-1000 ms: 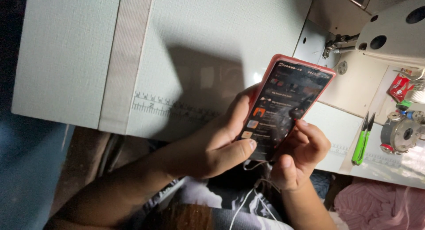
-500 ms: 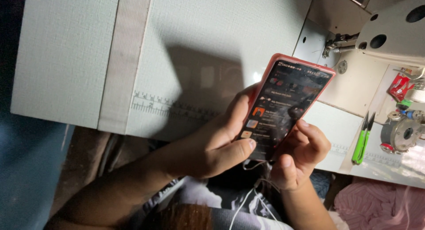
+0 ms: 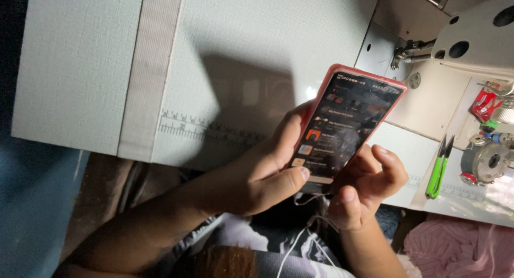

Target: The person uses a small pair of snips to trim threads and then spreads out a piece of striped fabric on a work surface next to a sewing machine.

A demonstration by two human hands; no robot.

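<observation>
A phone (image 3: 342, 128) in a pink case is held tilted above the front edge of a pale sewing table (image 3: 80, 69), its dark screen lit with a list of small icons. My left hand (image 3: 262, 171) grips its left side, the thumb lying across the bottom of the screen. My right hand (image 3: 369, 184) cups the phone's lower right corner from below, fingers curled at its edge. A thin white cable (image 3: 300, 238) hangs from the bottom of the phone toward my lap.
A white sewing machine (image 3: 460, 42) stands at the upper right. Green thread snips (image 3: 438, 168) lie on the table right of the phone, with a bobbin winder (image 3: 490, 160) and a red item (image 3: 484, 101) beyond. A beige fabric strip (image 3: 152, 69) crosses the table. Pink cloth (image 3: 455, 248) is at lower right.
</observation>
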